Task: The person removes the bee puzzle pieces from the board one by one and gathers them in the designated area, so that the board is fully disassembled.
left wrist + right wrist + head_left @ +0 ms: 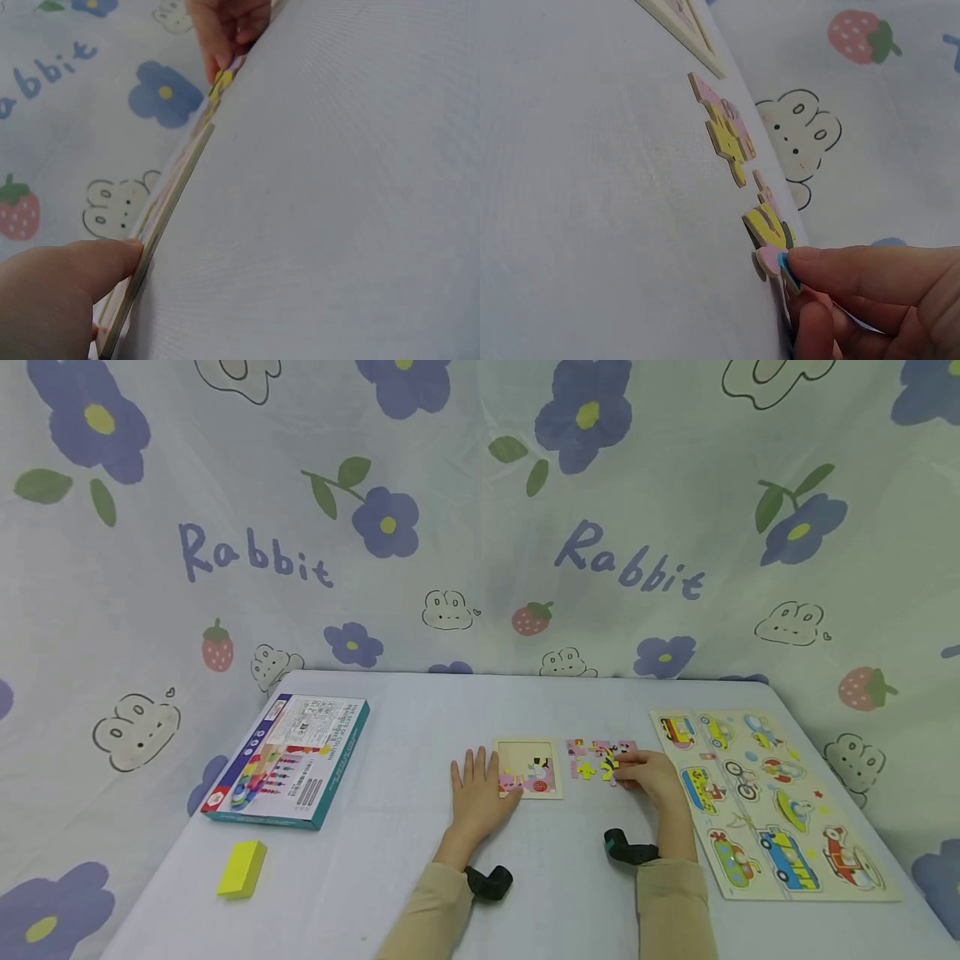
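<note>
A small square wooden puzzle tray (527, 755) lies at the middle of the table, its lower part filled with pink printed pieces. My left hand (477, 799) is spread at the tray's left side, fingers straight, the thumb reaching over its lower left corner. To the right of the tray lies a cluster of loose puzzle pieces (587, 768) in pink and yellow. There my right hand (651, 774) pinches a yellow and pink puzzle piece (768, 231) between thumb and fingers. The right wrist view shows that piece tilted at the fingertips; the fingers hide part of it.
A large wooden vehicle puzzle board (750, 814) lies close to the right forearm. A flat printed box (292, 760) rests on the left side, with a yellow block (242, 869) nearer the front. Behind the table hangs a flowered curtain (465, 527).
</note>
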Demonstrator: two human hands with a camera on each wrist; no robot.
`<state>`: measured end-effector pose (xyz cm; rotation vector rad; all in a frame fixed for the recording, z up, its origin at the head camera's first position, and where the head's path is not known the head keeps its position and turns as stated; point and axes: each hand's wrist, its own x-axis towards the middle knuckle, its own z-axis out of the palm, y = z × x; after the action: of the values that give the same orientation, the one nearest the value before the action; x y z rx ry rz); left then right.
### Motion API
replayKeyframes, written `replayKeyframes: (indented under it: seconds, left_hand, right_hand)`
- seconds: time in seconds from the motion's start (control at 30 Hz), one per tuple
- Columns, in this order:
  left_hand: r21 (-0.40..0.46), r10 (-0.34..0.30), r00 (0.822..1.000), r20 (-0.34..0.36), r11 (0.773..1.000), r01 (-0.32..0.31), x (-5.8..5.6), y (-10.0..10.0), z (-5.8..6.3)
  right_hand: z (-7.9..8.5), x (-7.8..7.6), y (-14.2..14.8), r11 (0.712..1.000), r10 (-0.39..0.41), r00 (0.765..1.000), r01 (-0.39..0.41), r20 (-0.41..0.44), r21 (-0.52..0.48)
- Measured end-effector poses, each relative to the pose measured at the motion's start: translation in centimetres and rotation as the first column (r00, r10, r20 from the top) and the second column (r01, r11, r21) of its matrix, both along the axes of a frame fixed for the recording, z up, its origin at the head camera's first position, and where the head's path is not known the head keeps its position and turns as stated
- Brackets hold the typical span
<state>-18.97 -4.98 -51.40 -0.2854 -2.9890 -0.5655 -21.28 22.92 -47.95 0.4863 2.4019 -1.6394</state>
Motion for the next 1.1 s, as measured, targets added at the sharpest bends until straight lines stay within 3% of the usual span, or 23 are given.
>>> replayKeyframes:
  seconds: [0.33, 0.53, 0.87, 1.1]
  left_hand:
    - [0.012, -0.003, 1.000, -0.009, 1.000, 0.003, -0.1, 0.0, 0.0]
    - [0.006, -0.005, 1.000, -0.008, 1.000, 0.005, -0.1, 0.0, 0.0]
    - [0.005, -0.002, 1.000, 0.002, 1.000, 0.002, -0.1, 0.0, 0.0]
    - [0.000, 0.003, 1.000, 0.010, 1.000, -0.003, -0.1, 0.0, 0.0]
  right_hand:
    - [0.3, -0.1, -0.1, 0.999, -0.017, 1.000, 0.018, -0.016, 0.032]
    - [0.5, -0.2, -0.6, 0.997, 0.018, 0.998, -0.013, -0.068, 0.073]
    - [0.7, -1.1, -3.0, 0.994, 0.092, 0.979, -0.102, -0.181, -0.045]
    - [0.5, -1.3, -5.5, 0.992, 0.118, 0.973, -0.125, -0.199, -0.022]
